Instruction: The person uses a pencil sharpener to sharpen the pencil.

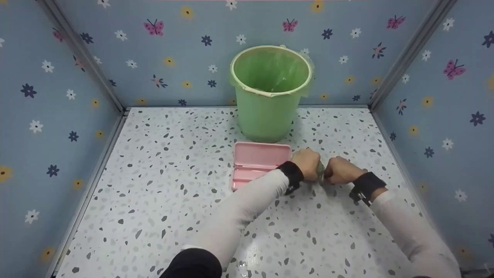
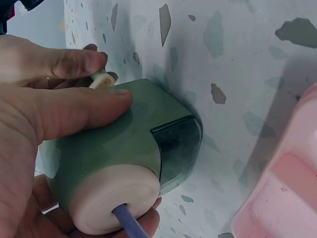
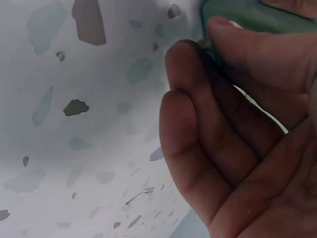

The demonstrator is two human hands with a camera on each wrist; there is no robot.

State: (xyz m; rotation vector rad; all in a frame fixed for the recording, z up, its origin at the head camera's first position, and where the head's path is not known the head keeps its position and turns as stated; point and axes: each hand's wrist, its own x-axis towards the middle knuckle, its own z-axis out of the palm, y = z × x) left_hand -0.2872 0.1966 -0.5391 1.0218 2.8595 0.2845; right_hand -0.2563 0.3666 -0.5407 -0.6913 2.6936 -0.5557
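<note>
On my feed, the left hand (image 1: 307, 165) grips a rounded green plastic sharpener (image 2: 124, 136), slim purple pencil (image 2: 131, 223) inserted; the right hand (image 1: 342, 170) apparently pinches its cream crank knob (image 2: 102, 81). Likely sharpening; next needs steady turning.

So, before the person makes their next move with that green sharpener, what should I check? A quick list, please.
1. Green sharpener steadied: ok, the left-hand fingers grip it.
2. Crank held: ok, the right-hand fingers pinch it.
3. Purple pencil inserted: ok, it enters the cream face.
4. Pencil tip sharp: cannot tell, hidden inside.
5. Dark panel hiding shavings: cannot tell, too dark.
6. Pink case clear: ok, open, with a gap beside the sharpener.
</note>
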